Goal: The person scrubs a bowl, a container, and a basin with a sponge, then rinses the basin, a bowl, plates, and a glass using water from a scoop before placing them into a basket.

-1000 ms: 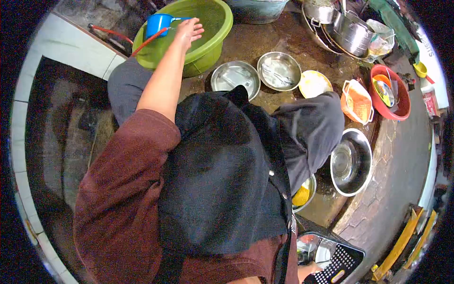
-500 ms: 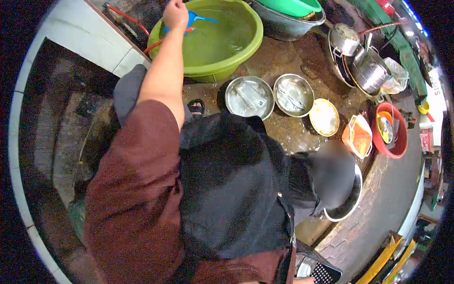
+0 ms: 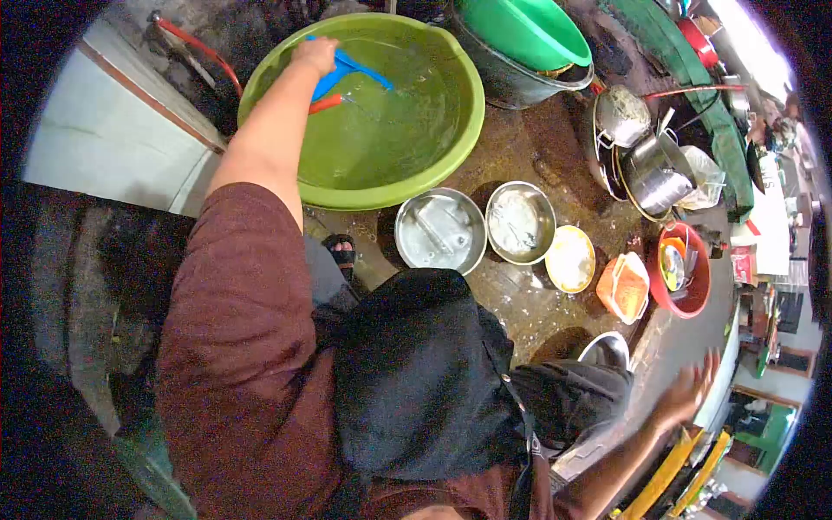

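Observation:
My left hand (image 3: pixel 316 55) reaches over the large olive-green basin (image 3: pixel 451 165) of water. Its fingers are closed on a blue plastic dipper (image 3: pixel 334 78), whose thin handle points right over the water. Just below the dipper is an orange-red tube-like piece (image 3: pixel 326 104). My right hand (image 3: pixel 687 392) is held out at the lower right, fingers spread and blurred, with nothing visible in it. Near my foot stand two round metal pans, one (image 3: pixel 440 232) with cloudy water and a long utensil, the other (image 3: pixel 520 223) with utensils in whitish water.
A yellow-rimmed bowl (image 3: pixel 570 260), an orange container (image 3: pixel 624 289) and a red basin (image 3: pixel 680 270) with utensils line the wet floor. Metal pots (image 3: pixel 660 173) stand at the right. A green basin (image 3: pixel 529 35) rests on a dark tub (image 3: pixel 511 82). A red hose (image 3: pixel 204 48) runs behind the olive basin.
The view has tilted, so the basins sit lower in it. My left hand stays at the blue dipper. My right hand, barely seen at the bottom beside a black perforated object, is now raised at right.

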The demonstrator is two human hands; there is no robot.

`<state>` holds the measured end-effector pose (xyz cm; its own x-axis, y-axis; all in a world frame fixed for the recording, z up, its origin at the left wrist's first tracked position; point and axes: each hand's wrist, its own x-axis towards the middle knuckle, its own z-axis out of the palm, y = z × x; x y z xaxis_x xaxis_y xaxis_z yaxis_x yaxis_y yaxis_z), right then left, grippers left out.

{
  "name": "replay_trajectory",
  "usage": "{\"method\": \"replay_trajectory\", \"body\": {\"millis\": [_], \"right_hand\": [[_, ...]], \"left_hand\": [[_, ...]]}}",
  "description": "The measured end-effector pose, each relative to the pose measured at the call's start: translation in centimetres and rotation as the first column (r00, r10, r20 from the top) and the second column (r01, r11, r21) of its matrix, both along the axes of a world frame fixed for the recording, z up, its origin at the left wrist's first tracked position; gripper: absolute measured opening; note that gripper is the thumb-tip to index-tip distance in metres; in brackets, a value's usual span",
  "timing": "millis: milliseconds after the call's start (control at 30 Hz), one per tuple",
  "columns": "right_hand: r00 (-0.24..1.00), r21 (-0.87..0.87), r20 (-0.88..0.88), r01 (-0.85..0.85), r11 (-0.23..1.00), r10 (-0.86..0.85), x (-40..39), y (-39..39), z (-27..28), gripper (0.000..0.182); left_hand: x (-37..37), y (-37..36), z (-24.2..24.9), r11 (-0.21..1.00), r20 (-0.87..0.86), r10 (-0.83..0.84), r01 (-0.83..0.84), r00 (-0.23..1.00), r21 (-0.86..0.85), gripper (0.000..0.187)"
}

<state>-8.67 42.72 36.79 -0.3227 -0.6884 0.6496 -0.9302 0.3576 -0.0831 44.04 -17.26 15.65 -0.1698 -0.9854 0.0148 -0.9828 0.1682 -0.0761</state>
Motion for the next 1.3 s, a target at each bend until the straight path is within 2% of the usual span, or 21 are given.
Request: {"method": "replay_trajectory", "body": {"millis": [33,67,100,167,200,367,433,500,567,633,667,700,767,833,900,933,1000,1033,1133,1233,1300], "right_hand": [[0.956,-0.095,0.273,-0.085,0.992,0.108,2.9,-5.2,-0.4,0.036],[0.98,0.038,0.117,-0.164,0.986,0.158,5.6,-9.9,-1.3,0.04],[0.922,0.007,0.241,-0.313,0.95,0.302,6.9,-13.7,-3.0,0.041],[0.864,0.178,0.209,-0.494,0.851,0.457,9.7,-20.7,-5.9,0.046],[0.83,0.207,0.234,-0.551,0.808,0.506,11.7,-24.2,-7.7,0.049],[0.542,0.013,0.497,-0.786,0.619,0.678,21.5,-39.3,-19.7,0.062],[0.633,-0.009,0.457,-0.699,0.715,0.625,25.6,-43.6,-25.2,0.071],[0.844,0.315,0.388,-0.498,0.808,0.37,29.3,-44.2,-24.1,0.079],[0.817,0.355,0.476,-0.517,0.779,0.325,30.3,-45.7,-26.4,0.062],[0.692,0.338,0.701,-0.537,0.773,0.174,31.1,-46.2,-29.1,0.044],[0.687,0.323,0.701,-0.547,0.772,0.194,31.2,-46.1,-30.3,0.036],[0.624,0.388,0.772,-0.611,0.69,0.119,31.1,-45.9,-29.6,0.036],[0.598,0.312,0.777,-0.639,0.703,0.198,30.7,-46.7,-31.2,0.039],[0.6,0.331,0.777,-0.647,0.687,0.191,29.6,-47.9,-32.7,0.047],[0.465,0.396,0.881,-0.631,0.667,-0.083,28.2,-49.7,-35.6,0.046],[0.461,0.39,0.884,-0.642,0.66,-0.075,28.1,-49.9,-35.6,0.046],[0.663,0.392,0.748,-0.456,0.799,0.012,27.2,-49.6,-35.6,0.046],[0.665,0.394,0.746,-0.443,0.805,0.001,26.8,-49.6,-35.8,0.046],[0.39,0.2,0.92,-0.509,0.837,0.018,26.4,-49.3,-35.3,0.046],[0.534,0.085,0.819,-0.472,0.878,0.208,28.3,-46.7,-30.5,0.045],[0.619,0.032,0.733,-0.447,0.894,0.283,28.8,-45.4,-27.9,0.048]], "left_hand": [[-0.4,-0.3,0.0,0.983,0.069,-0.152,0.144,0.986,0.113,0.045],[-0.5,-0.2,-0.8,0.972,-0.002,-0.231,0.231,0.973,-0.045,0.03],[-0.6,-0.1,-0.9,0.973,-0.001,-0.226,0.226,0.974,-0.042,0.03],[-1.7,0.3,-0.5,0.903,-0.035,-0.42,0.414,0.907,-0.115,0.025],[-2.8,2.5,2.6,0.913,0.025,-0.407,0.407,0.913,0.006,0.018],[-2.3,2.0,2.0,0.812,-0.202,-0.582,0.552,0.788,-0.187,0.018],[-2.3,3.5,3.1,0.865,-0.394,-0.461,0.501,0.795,-0.002,0.022],[-2.5,4.4,3.1,0.855,-0.528,-0.42,0.516,0.738,0.042,0.025],[-2.2,4.6,3.6,0.872,-0.443,-0.315,0.44,0.839,0.214,0.028],[-0.4,4.9,3.9,0.809,-0.704,-0.426,0.588,0.568,-0.015,0.056],[1.3,4.3,5.2,0.8,-0.545,-0.467,0.595,0.697,0.075,0.08],[2.6,4.9,6.6,0.873,-0.498,-0.289,0.438,0.818,0.213,0.085],[4.7,6.3,10.7,0.772,-0.288,0.078,0.125,0.954,0.623,0.086],[6.9,6.1,8.7,0.792,-0.149,0.001,0.09,0.989,0.604,0.083],[5.3,6.8,8.1,0.583,0.235,-0.111,-0.129,0.965,0.803,0.073],[4.9,7.6,7.9,0.499,0.292,0.004,-0.255,0.956,0.828,0.061],[5.6,7.6,5.0,0.504,0.313,-0.056,-0.244,0.948,0.828,0.056],[5.3,7.9,4.7,0.509,0.33,-0.131,-0.222,0.935,0.831,0.051],[4.8,10.3,5.0,0.628,0.191,-0.023,-0.135,0.981,0.766,0.036],[2.2,9.9,5.4,0.706,-0.139,0.082,0.041,0.987,0.707,0.035],[0.0,7.2,3.3,0.685,-0.253,-0.044,0.214,0.966,0.697,0.037]]}}
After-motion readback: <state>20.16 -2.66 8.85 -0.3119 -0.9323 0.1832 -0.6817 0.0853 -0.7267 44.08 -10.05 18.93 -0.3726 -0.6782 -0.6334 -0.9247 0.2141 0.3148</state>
